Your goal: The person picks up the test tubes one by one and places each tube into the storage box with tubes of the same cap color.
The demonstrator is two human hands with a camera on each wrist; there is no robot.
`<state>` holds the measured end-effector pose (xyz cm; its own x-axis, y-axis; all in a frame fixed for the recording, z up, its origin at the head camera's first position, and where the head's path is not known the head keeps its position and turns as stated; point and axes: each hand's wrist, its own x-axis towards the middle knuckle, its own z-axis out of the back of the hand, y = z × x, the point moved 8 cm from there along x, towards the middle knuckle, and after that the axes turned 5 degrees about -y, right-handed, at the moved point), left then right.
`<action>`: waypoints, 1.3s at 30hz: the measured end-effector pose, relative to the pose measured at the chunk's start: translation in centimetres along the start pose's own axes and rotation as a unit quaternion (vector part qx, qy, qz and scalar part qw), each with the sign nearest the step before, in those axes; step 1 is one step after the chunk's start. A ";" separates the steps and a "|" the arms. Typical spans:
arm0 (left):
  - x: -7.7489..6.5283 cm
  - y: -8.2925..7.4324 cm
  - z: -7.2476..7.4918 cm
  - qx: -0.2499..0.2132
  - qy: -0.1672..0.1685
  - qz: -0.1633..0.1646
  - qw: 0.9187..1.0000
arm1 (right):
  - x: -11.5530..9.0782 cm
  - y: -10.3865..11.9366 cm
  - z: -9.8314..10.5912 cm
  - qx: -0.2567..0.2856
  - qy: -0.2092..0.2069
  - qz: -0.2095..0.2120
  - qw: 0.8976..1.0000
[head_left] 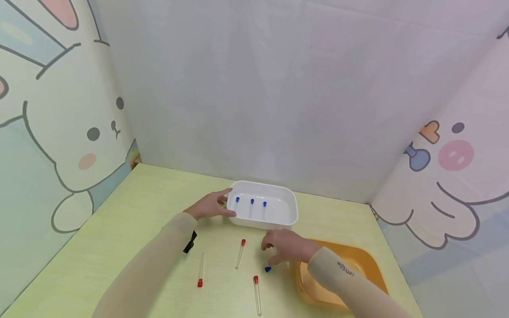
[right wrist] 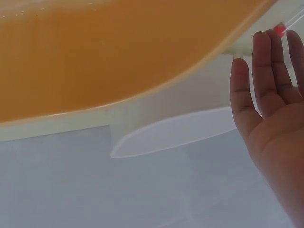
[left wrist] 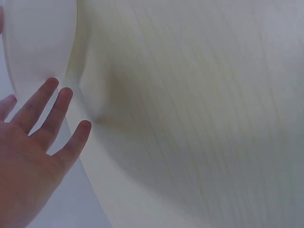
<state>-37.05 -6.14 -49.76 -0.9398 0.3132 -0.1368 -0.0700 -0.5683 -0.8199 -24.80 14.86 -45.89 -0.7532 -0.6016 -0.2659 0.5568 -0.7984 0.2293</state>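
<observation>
My left hand [head_left: 210,206] is at the left end of a white tray [head_left: 294,212], its fingers straight and spread along the rim. In the left wrist view the same fingers [left wrist: 61,107] appear stretched out beside the tray's wall. Inside the tray lie blue-capped tubes, one with its cap [head_left: 252,201] plainly visible. My right hand [head_left: 287,245] hovers over the table between the tray and an orange basin [head_left: 300,287], fingers loosely bent and holding nothing visible. Just below it lies a blue cap [head_left: 267,268]; whether a tube is attached cannot be made out.
Red-capped clear tubes lie on the table: one at left [head_left: 200,269], one in the middle [head_left: 240,254] and one nearer the front [head_left: 257,296]. A small black object [head_left: 191,243] sits by my left sleeve. A curtain [head_left: 254,88] hangs behind the table.
</observation>
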 end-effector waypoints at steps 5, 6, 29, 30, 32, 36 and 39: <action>0.0 -0.2 0.0 0.001 0.001 -0.006 1.000 | 0.0 0.0 -0.8 -0.023 0.007 0.005 1.000; -0.1 -0.2 0.0 0.000 0.002 -0.006 1.000 | 0.0 0.0 -0.9 -0.026 0.009 0.006 1.000; -0.1 -0.3 0.0 0.001 0.001 -0.003 1.000 | 0.2 0.2 -3.6 -0.109 0.032 0.029 0.993; -0.1 -0.3 0.0 0.000 0.001 -0.002 1.000 | 0.1 0.3 -3.5 -0.108 0.031 0.029 0.993; -0.1 -0.3 0.0 0.002 0.000 -0.002 1.000 | 0.1 0.3 -3.5 -0.107 0.029 0.029 0.993; -0.1 -0.3 0.0 0.003 0.001 -0.001 1.000 | 0.2 0.2 -3.3 -0.091 0.027 0.022 0.995; -0.1 -0.4 0.0 0.004 0.001 -0.002 1.000 | 0.2 0.2 -3.0 -0.069 0.025 0.016 0.997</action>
<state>-36.89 -5.96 -49.45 -0.9386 0.3175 -0.1351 -0.0762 -0.5725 -0.8163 -23.80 14.48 -48.67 -0.7183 -0.6238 -0.3080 0.6250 -0.7731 0.1081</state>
